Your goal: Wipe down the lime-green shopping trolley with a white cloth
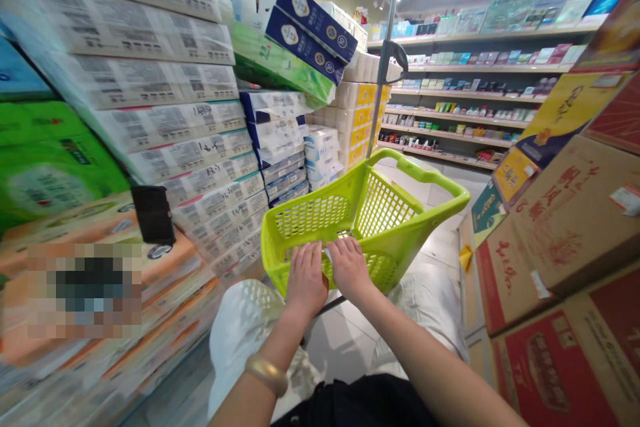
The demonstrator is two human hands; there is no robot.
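A lime-green plastic shopping basket (pixel 400 213) stands in front of me in a shop aisle, with a tall metal pull handle (pixel 387 47) rising from it. Both my hands rest on its near rim. My left hand (pixel 306 277) lies flat on the rim with its fingers stretched forward, and a gold bangle (pixel 267 373) sits on that wrist. My right hand (pixel 349 265) lies beside it, fingers forward and curled slightly over the edge. Something small and white shows between the two hands; I cannot make out what it is. The basket's inside looks empty.
Stacked packs of tissue and toilet paper (pixel 165 107) wall the left side. Red and brown cardboard cartons (pixel 560 233) pile up on the right. Shelves of small goods (pixel 475 100) cross the far end. A tiled floor (pixel 445 240) runs ahead.
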